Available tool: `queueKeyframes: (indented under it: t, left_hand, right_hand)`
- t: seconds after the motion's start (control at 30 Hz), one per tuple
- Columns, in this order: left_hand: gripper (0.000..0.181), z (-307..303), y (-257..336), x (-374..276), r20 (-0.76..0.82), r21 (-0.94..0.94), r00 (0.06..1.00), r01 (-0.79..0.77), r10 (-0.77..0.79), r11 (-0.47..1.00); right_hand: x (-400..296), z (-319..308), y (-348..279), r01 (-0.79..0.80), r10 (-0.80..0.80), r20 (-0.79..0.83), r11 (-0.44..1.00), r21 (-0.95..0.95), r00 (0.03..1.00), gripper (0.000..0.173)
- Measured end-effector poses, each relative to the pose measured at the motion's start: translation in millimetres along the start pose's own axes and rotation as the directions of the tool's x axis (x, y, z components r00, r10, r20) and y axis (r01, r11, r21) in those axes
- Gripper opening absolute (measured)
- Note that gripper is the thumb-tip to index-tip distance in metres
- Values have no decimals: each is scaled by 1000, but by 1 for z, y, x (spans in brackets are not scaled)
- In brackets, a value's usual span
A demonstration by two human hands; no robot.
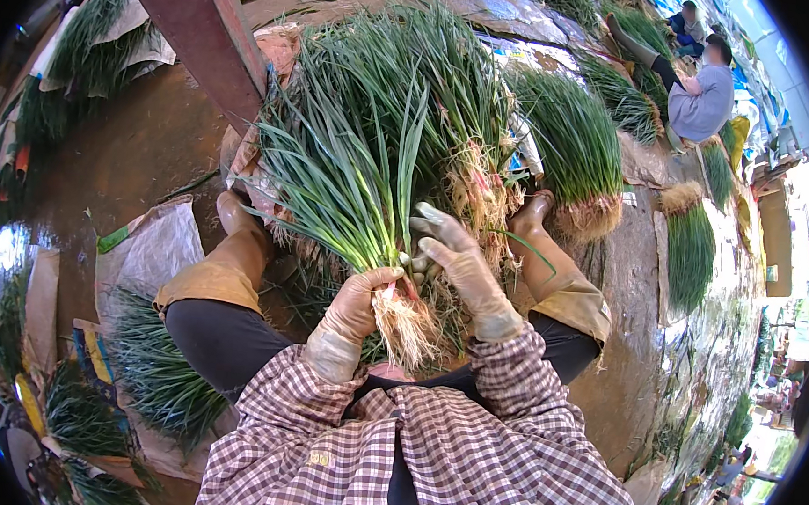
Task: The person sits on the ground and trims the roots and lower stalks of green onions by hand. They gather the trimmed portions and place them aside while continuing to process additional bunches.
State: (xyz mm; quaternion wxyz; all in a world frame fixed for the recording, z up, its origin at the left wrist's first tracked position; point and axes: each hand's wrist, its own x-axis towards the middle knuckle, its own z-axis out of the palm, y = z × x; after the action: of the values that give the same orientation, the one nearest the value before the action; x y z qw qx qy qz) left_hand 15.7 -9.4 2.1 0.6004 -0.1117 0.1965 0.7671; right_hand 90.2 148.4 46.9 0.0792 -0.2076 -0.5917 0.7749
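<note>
My left hand (356, 304), in a pale rubber glove, grips a bunch of green onions (351, 206) just above its roots. The green leaves fan up and away from me, and the whitish roots (406, 326) hang toward my lap. My gloved right hand (463, 267) is beside the stems with thumb and fingers apart; its lower fingers are partly behind the stems, so contact there is unclear. Beyond both hands lies a large heap of green onions (403, 69), its tangled straw-coloured roots (482, 194) facing me between my booted legs.
A red-brown metal post (201, 34) rises at the upper left. Trimmed-looking bundles (567, 137) stand to the right, another bundle (689, 251) farther out. More onions (157, 362) lie on sacking at lower left. A seated person (700, 101) is at upper right. The ground (139, 128) looks wet.
</note>
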Motion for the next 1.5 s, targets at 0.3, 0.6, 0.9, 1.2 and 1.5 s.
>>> queueKeyframes:
  t: [0.3,0.6,0.9,1.2,1.5]
  left_hand:
    - [25,0,3,-6,-59,60,998,-7,11,998]
    - [21,8,-3,-9,-191,225,981,83,-40,971]
    - [23,-3,-16,-1,-173,32,984,-25,30,999]
    - [41,20,2,-20,308,-326,877,-265,368,907]
    - [21,3,1,-4,167,-216,979,-75,113,973]
  right_hand:
    - [1,-15,26,171,-158,75,789,-590,985,14]
    - [5,11,19,-94,49,-121,911,-401,991,12]
    - [-5,17,42,-109,123,-267,992,67,956,15]
    - [6,-48,24,45,-211,-145,698,-715,967,25]
    - [0,-52,-2,8,-360,-212,522,-853,908,18]
